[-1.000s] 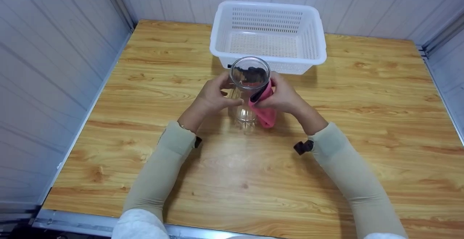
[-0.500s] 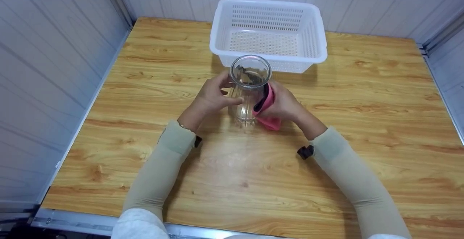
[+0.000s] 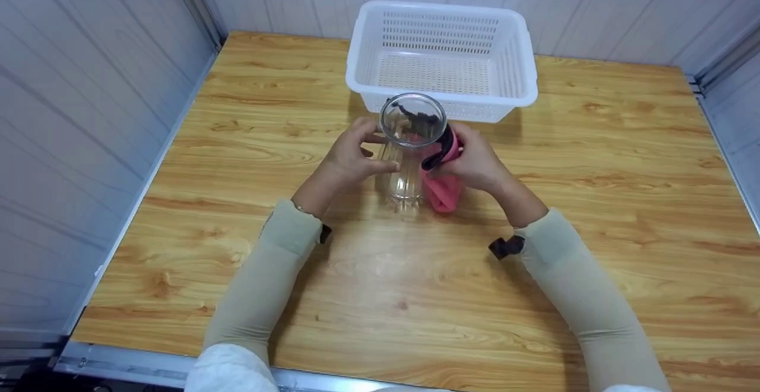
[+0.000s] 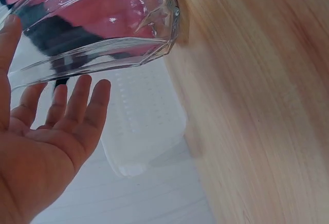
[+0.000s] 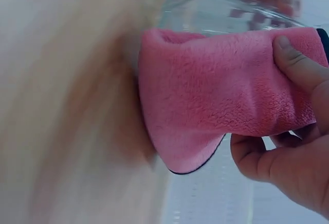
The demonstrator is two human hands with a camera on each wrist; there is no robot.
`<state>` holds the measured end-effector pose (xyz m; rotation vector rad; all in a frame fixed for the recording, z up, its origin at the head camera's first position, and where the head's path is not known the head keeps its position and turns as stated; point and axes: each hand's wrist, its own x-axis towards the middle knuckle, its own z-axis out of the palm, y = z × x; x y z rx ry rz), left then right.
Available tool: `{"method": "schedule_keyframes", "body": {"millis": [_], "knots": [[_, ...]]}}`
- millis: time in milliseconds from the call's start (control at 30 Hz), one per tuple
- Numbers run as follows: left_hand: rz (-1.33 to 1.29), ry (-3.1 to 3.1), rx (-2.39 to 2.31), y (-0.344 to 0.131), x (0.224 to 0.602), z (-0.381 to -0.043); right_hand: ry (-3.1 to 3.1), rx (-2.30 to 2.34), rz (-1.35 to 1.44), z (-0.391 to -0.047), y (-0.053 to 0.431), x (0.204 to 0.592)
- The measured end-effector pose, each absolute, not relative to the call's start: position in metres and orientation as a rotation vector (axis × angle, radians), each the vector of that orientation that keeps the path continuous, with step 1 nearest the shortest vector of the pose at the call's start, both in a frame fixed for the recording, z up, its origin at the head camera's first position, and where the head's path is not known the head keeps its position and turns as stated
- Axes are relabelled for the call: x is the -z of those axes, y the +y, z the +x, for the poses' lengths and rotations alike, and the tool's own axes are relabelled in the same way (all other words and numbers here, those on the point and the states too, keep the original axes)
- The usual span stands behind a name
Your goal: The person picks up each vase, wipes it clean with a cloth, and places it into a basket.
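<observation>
A clear glass vase [image 3: 406, 185] with a thick round rim and faceted sides stands upright on the wooden table. My left hand [image 3: 351, 155] holds it from the left, thumb in front and fingers behind. In the left wrist view, the fingertips [image 4: 98, 93] lie right at the glass. My right hand [image 3: 478, 163] grips a folded pink cloth [image 5: 205, 85] with dark edging and a black underside, at the vase's right side. The thumb lies on top of the pink plush, the fingers curl beneath, and a loose corner hangs down. Cloth shows through the glass.
Just behind the vase stands a white slotted plastic basket [image 3: 439, 96] with nothing in it. Pale panel walls [image 3: 285, 0] border the table [image 3: 380, 297] at the back and sides. Its metal front edge [image 3: 136, 367] lies near the person's body.
My right hand has shifted a little to the right along the vase's side, its cloth turning and folding differently. The left hand and the vase stay almost in place.
</observation>
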<state>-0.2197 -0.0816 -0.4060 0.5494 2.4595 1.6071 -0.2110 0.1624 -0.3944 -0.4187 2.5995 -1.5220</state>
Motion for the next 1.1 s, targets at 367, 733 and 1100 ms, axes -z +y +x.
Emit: {"method": "schedule_keyframes", "body": {"millis": [367,733,1100], "knots": [[0.528,2.469,-1.598,-0.08,0.41,-0.219,2.465,1.737,-0.497,-0.213,0.165,0.384],[0.537,2.516,-1.551,-0.085,0.408,-0.224,2.772,1.118,-0.424,-0.21,0.164,0.416],[0.528,2.491,-1.552,-0.086,0.405,-0.221,2.738,1.176,-0.442,-0.212,0.168,0.417]]}}
